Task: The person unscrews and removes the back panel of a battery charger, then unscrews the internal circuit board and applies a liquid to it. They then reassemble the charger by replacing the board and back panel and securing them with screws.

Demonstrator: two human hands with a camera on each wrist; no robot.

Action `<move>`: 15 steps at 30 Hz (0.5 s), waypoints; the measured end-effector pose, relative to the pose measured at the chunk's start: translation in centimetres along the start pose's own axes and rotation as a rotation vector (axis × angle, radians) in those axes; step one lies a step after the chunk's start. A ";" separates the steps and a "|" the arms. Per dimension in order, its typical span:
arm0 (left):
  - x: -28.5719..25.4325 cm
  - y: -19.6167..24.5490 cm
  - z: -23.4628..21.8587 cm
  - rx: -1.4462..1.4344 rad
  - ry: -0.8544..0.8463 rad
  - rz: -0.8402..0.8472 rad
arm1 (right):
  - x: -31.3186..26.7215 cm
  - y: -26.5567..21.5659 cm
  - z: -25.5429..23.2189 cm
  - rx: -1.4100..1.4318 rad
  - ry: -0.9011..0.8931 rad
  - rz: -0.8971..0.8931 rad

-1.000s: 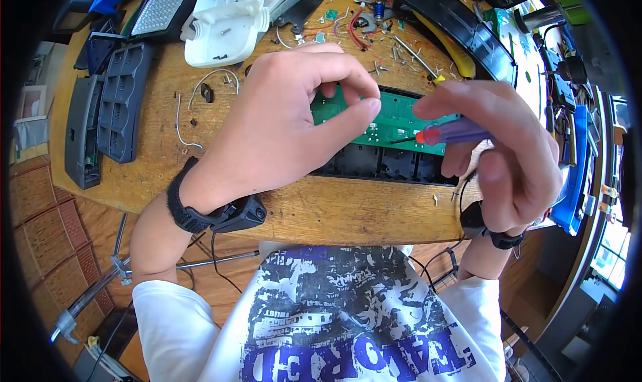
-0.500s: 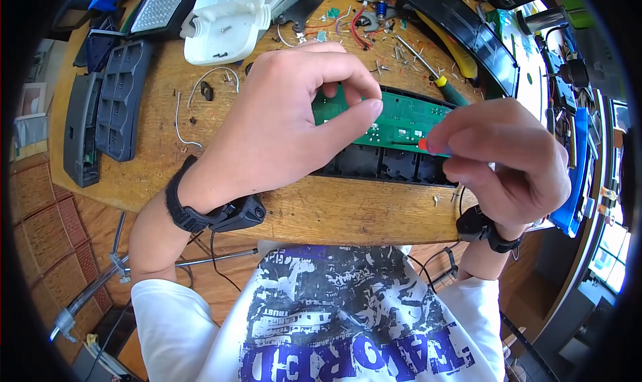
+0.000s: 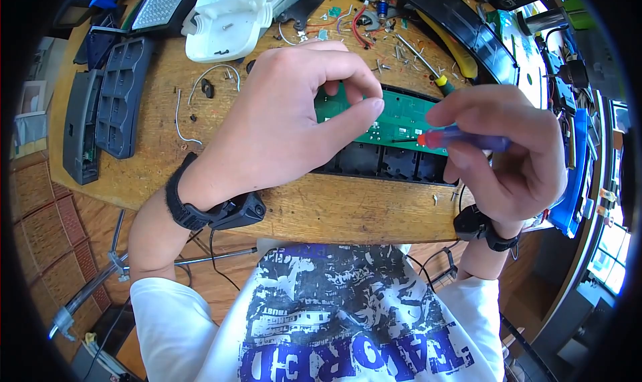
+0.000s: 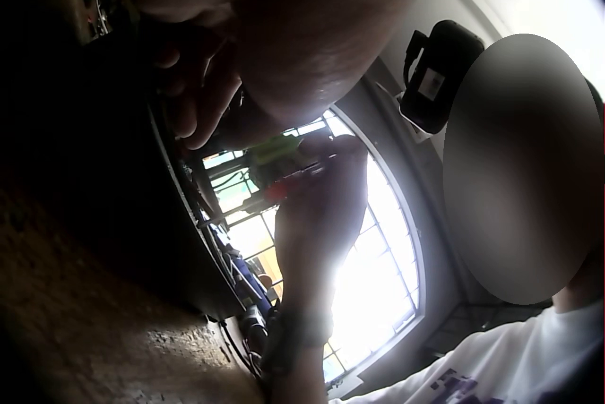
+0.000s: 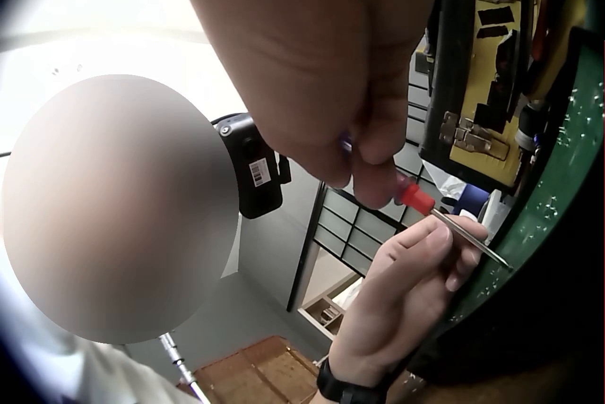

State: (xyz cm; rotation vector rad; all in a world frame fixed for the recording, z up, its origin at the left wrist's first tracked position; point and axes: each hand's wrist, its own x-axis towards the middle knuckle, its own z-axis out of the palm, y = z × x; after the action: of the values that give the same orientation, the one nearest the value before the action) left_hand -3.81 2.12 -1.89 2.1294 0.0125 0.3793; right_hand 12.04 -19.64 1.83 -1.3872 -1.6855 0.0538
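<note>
A green circuit board [image 3: 401, 114] sits in a long black housing [image 3: 401, 165] on the wooden bench. My right hand [image 3: 511, 148] grips a screwdriver [image 3: 461, 138] with a see-through purple handle and a red collar. In the right wrist view the screwdriver's thin metal shaft [image 5: 468, 236] slants down to the board, its tip right at the solder points. My left hand [image 3: 287, 114] lies over the board's left part, loosely bent, with thumb and forefinger tips close together. Its other fingers, partly hidden in the head view, reach down to the board.
A white plastic case [image 3: 224, 31] stands behind the left hand. Dark plastic housings [image 3: 120, 101] lie at the left. A second screwdriver [image 3: 421, 59], wires and loose screws are scattered behind the board. A long dark panel [image 3: 461, 31] lies at the back right.
My right hand has shifted and regripped along the screwdriver handle: the fingers closed over it, then loosened so the handle shows again. The screwdriver tip and left hand stay nearly in place.
</note>
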 end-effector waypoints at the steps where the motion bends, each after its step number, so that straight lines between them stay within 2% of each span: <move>1: 0.0 0.0 0.0 0.010 -0.011 0.002 | -0.1 -0.2 0.3 0.037 0.028 0.055; 5: -0.1 -0.3 0.2 -0.019 0.006 0.010 | 0.6 -0.3 0.2 0.047 -0.030 -0.005; 7: -0.1 -0.3 0.3 -0.020 0.015 0.014 | 0.5 -1.1 -0.3 0.139 -0.031 0.162; 8: -0.1 -0.3 0.2 -0.019 0.017 0.012 | 0.4 -1.0 -0.6 0.141 -0.033 0.162; 10: -0.1 -0.2 0.1 0.015 0.002 0.016 | 0.3 -0.6 -1.3 -0.108 -0.040 0.048; 14: 0.0 -0.3 0.0 0.020 0.001 0.022 | 0.5 -0.6 -1.6 -0.119 -0.054 -0.001; 15: 0.0 -0.2 0.0 0.019 0.001 0.017 | 0.6 -0.4 -1.0 -0.068 -0.013 0.025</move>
State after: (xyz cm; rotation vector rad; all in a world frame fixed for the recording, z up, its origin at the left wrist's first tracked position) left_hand -3.81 2.26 -2.10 2.1495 -0.0010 0.3911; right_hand 12.47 -19.79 3.03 -1.4619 -1.6942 0.0195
